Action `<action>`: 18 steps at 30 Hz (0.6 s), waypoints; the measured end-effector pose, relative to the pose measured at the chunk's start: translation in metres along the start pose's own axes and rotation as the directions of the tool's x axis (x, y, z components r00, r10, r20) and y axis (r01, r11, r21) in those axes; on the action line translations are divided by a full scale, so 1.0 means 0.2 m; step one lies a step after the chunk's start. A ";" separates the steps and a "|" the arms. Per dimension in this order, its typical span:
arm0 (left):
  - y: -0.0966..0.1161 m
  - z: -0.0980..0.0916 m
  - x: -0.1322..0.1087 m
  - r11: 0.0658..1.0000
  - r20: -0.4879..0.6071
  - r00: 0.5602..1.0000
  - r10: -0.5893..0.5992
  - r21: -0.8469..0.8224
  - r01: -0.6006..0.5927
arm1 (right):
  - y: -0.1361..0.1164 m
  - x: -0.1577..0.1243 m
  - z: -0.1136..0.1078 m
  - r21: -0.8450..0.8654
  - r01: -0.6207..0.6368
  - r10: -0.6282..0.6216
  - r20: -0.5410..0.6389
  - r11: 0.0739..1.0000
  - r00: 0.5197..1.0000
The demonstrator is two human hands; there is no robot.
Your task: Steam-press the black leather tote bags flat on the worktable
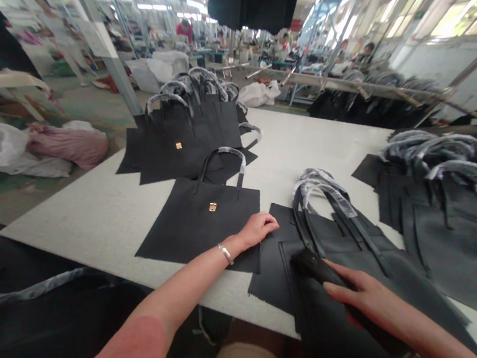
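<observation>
We log the left hand [255, 230] lying flat, fingers loose, on the right edge of a black tote panel [197, 232] with a gold clasp. The right hand [363, 294] lies over a dark folded strip [317, 267] on a second tote [359, 251], its handles [321, 189] plastic-wrapped; whether it grips, we cannot tell. Both totes lie on a white worktable [98, 229], stacked totes [182, 139] beyond.

Bright, even indoor light, mostly from ceiling tubes [160, 4] & big windows [452, 11] on R side of view, blown out to white. Only soft shadows on the table [110, 228]. Plastic wrap [437, 147] gives small glints. Wide-lens warp bends the pillar [110, 55] near the edge; far bg looks soft, slightly blurred.
</observation>
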State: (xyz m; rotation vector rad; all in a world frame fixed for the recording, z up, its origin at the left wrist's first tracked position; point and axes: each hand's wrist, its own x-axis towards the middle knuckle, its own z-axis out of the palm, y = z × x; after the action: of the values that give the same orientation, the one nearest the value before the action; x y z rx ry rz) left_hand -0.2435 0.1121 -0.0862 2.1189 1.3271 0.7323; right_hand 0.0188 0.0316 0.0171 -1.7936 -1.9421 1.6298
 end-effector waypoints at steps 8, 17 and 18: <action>0.04 0.09 0.00 0.997 0.091 0.994 0.062 0.044 -0.067 | 0.02 0.01 -0.01 0.021 0.007 -0.007 0.022 1.000 1.000; 0.15 0.12 -0.12 0.994 0.007 0.994 0.105 0.036 -0.105 | 0.04 0.02 -0.04 0.194 -0.041 0.035 0.032 0.980 0.999; 0.16 0.14 -0.14 0.989 0.038 0.989 0.145 0.024 -0.146 | 0.04 0.01 -0.05 0.226 -0.043 0.044 0.002 0.973 0.999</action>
State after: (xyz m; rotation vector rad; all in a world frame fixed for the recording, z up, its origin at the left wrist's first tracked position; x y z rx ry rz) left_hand -0.2150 0.0701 -0.0892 2.2573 1.1791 0.7347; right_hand 0.0293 0.0385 0.0154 -1.7598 -1.6477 1.7781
